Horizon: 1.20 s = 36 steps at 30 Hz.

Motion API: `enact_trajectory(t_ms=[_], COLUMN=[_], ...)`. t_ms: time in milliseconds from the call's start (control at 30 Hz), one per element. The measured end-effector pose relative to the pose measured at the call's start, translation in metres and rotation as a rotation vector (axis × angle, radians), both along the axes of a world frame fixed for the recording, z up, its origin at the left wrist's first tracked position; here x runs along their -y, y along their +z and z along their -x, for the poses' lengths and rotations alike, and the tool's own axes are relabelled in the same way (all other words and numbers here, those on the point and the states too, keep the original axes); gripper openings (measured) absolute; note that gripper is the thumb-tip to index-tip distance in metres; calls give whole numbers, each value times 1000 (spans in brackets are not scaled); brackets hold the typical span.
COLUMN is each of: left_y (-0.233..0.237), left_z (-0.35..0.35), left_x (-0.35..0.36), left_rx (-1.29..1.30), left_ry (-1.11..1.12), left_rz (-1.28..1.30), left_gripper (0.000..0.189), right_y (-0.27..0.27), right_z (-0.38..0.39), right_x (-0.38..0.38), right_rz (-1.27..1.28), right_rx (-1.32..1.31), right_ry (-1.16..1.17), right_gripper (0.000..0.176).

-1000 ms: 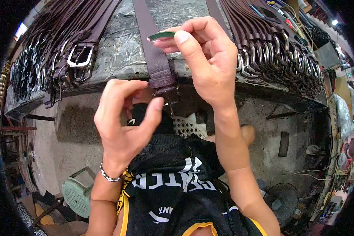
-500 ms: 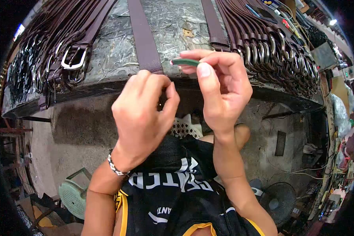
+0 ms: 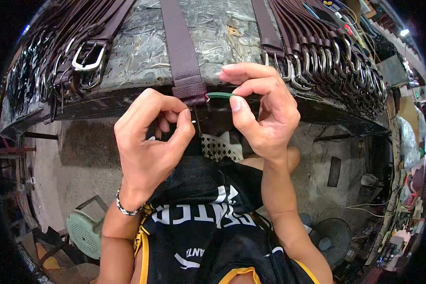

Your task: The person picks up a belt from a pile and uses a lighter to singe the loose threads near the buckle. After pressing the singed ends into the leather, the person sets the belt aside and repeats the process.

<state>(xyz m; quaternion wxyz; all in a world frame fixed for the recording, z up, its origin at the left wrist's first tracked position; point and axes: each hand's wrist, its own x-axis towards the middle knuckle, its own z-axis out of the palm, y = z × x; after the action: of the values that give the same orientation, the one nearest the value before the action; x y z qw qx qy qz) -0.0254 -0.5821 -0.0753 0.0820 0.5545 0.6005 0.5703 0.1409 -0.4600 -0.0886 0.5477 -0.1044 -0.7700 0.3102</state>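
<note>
A dark brown leather belt (image 3: pixel 182 52) runs down over the bench, and its folded end hangs at the front edge. My right hand (image 3: pixel 267 113) pinches a thin green strip (image 3: pixel 218 95) between thumb and index finger, the other fingers raised. The strip's pale, reddish tip reaches the right side of the belt's folded end. Just left of and below that end, my left hand (image 3: pixel 149 139) has thumb and index finger pressed together; what they hold, if anything, is too small to make out. Something thin and dark hangs under the belt end, beside the left fingertips.
Belts with silver buckles (image 3: pixel 89 57) hang at the left of the worn bench (image 3: pixel 146 42), and a row of buckled belts (image 3: pixel 317 61) hangs at the right. Below are a green stool (image 3: pixel 85 234), a fan (image 3: pixel 331 241) and a white perforated item (image 3: pixel 220 147).
My left hand has moved left and slightly down, uncovering the belt's folded end. My right hand has lowered, bringing the green strip's tip to the belt end.
</note>
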Motion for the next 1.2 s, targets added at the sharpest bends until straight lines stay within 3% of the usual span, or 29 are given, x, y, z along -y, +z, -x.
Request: enact_trajectory(t_ms=[1200], left_y=[-2], left_z=[3], left_x=[4], left_rx=[-48], left_ry=[-35], left_rz=[-3], left_gripper=[9], right_y=[0], right_z=[4], right_x=[2], right_rz=[-52], right_rx=[64], right_ry=[-40], right_gripper=[16])
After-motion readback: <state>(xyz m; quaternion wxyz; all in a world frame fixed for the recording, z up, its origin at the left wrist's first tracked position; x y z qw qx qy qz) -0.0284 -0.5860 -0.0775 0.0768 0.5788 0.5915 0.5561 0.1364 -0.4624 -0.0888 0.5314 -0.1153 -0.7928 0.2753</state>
